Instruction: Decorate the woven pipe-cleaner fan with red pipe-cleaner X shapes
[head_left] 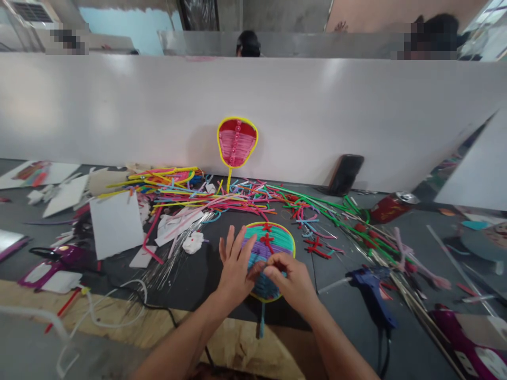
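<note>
"Bare forearms (190, 338) rise from the bottom edge, nearest the camera. What lies between the hands?"

"One round paddle (283, 245), flat on the dark tabletop (190, 287). Its face is banded teal, purple and blue, finely ridged, with a thin yellow rim. Fuzzy red crosses (267, 240) sit near the top, and a slim blue handle (262, 319) points towards the wearer."

"And the fingers?"

"Those of the left hand (236, 261) are fanned out and fairly straight over the paddle's left side, thumb by the right fingertips. The right hand (291, 279) has thumb and forefinger drawn together above the lower half. I can't tell whether either holds anything; any piece there is too small to make out."

"What surrounds it?"

"Fuzzy stems (245, 203) heaped behind in pink, yellow and blue; stiff silvery wires (166, 266) at left; a crumpled white lump (194, 242). Right of the hands is a smooth blue glue gun (372, 298). A rounded pink paddle (237, 145), yellow-edged and beaded down its middle, stands against the glossy white panel (119, 105)."

"Anything obscured?"

"Both hands cover much of the paddle's lower face. At bottom right, a purple tool (471, 343) is cut off, and the panel hides all but the heads (249, 43) of people beyond."
</note>
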Demonstrator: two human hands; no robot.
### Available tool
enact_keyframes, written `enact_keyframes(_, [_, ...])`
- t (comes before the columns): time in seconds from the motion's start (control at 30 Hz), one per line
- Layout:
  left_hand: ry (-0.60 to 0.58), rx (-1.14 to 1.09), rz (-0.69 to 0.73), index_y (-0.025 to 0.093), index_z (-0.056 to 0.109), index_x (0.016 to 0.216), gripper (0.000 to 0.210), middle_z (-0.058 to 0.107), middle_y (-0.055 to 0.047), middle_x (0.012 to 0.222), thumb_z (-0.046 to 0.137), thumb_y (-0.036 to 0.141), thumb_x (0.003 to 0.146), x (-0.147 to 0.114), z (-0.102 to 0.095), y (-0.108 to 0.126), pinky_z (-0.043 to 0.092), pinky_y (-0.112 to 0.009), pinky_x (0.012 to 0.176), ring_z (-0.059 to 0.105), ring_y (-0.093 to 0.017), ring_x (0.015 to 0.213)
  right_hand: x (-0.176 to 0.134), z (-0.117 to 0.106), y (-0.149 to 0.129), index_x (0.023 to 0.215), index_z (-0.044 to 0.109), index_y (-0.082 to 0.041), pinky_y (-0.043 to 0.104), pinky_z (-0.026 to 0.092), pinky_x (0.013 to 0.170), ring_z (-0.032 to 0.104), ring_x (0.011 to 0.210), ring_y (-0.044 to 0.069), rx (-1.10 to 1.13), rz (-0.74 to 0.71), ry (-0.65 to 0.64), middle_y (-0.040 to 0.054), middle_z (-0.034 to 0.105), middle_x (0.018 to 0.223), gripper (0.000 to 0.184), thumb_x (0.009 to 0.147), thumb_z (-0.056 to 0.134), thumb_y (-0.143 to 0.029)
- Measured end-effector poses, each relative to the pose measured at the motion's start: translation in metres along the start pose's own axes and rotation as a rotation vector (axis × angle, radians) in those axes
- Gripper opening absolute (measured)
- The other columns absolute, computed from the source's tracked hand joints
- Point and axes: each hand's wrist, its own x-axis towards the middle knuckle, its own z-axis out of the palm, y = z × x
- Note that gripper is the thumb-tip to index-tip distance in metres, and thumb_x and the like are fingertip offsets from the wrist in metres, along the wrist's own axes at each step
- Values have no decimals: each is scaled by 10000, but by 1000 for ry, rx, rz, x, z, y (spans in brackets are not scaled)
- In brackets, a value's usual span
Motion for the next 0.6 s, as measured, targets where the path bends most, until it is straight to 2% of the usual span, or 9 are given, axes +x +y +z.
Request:
enact_keyframes(0.1, [4, -5, 75, 154, 434, 1349, 512, 347, -154, 1473, 489, 215, 843, -2, 2, 3, 84, -537, 1108, 75, -316, 1418, -2, 7, -3, 736, 589, -195, 236, 403, 598, 530, 619, 139, -114, -120, -60, 3, 603, 681, 111, 801, 608, -283])
enact_keyframes(0.17, [-8, 15, 117, 144, 440, 1349, 506, 376, -152, 1458, 481, 211, 849, -2, 1, 7, 77, -529, 1114, 89, -310, 1417, -3, 7, -2, 702, 572, -194, 239, 404, 601, 539, 614, 137, -178, -202, -48, 12, 598, 664, 221, 884, 480, -277])
enact_keyframes(0.23, [-24, 68, 145, 158, 449, 1347, 490, 402, -140, 1445, 478, 287, 875, 0, -5, 10, 61, -531, 1117, 114, -303, 1414, -3, 2, 2, 692, 569, -192, 241, 406, 589, 545, 601, 137, -229, -228, 27, 17, 597, 649, 314, 927, 376, -274])
enact_keyframes(0.3, [-49, 152, 133, 207, 474, 1332, 486, 397, -119, 1453, 477, 386, 881, 2, -16, 11, 24, -562, 1109, 140, -313, 1409, -2, -7, 6, 703, 573, -188, 240, 414, 573, 546, 578, 137, -248, -188, 152, 13, 593, 627, 340, 936, 349, -296])
enact_keyframes(0.37, [-97, 258, 73, 270, 515, 1296, 460, 357, -98, 1480, 491, 435, 867, 2, -33, 6, -14, -602, 1091, 161, -329, 1402, 0, -16, 8, 729, 581, -184, 240, 434, 564, 550, 565, 138, -219, -142, 279, 13, 594, 621, 331, 932, 362, -326])
enact_keyframes(0.43, [-147, 369, -9, 277, 543, 1268, 448, 344, -108, 1485, 521, 436, 850, -1, -51, -7, -20, -630, 1077, 184, -340, 1395, 1, -22, 8, 786, 601, -177, 245, 456, 560, 568, 575, 144, -178, -120, 356, 31, 628, 671, 298, 919, 394, -346])
enact_keyframes(0.53, [-155, 524, -216, 236, 555, 1262, 423, 376, -142, 1461, 531, 331, 850, -14, -69, -35, 24, -669, 1056, 230, -359, 1376, 0, -21, 7, 879, 625, -174, 264, 488, 584, 611, 627, 162, -164, -152, 352, 60, 674, 767, 246, 891, 455, -351])
enact_keyframes(0.6, [-153, 578, -283, 237, 536, 1280, 425, 399, -136, 1448, 505, 261, 857, -25, -74, -53, 44, -695, 1038, 229, -356, 1377, -2, -17, 9, 900, 633, -178, 281, 506, 631, 637, 676, 177, -190, -206, 307, 65, 687, 801, 226, 875, 485, -347])
